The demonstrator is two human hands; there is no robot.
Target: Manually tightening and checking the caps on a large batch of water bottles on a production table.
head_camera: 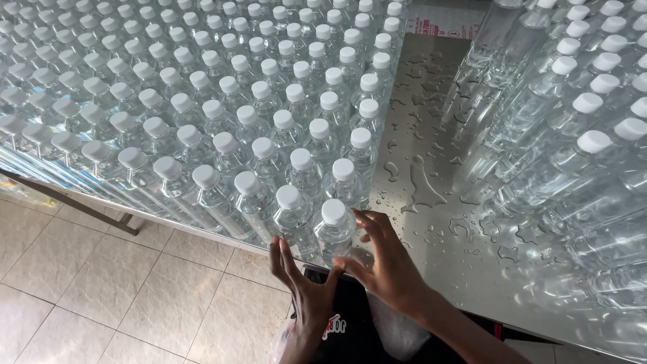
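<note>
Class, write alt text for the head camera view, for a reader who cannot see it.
Two bare hands, the left hand and right hand, cup the nearest clear bottle at the edge of a wet steel table. Dense rows of white-capped bottles fill the table's left side, more bottles stand right.

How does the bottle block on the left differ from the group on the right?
1. The left block is broad, many rows deep; the right group runs off the picture's edge, so fewer show.
2. Both hands, left hand and right hand, are at the left block's nearest bottle; no hand is near the right group.

Shared: clear bottles with white caps, upright on the same wet steel table.
</note>
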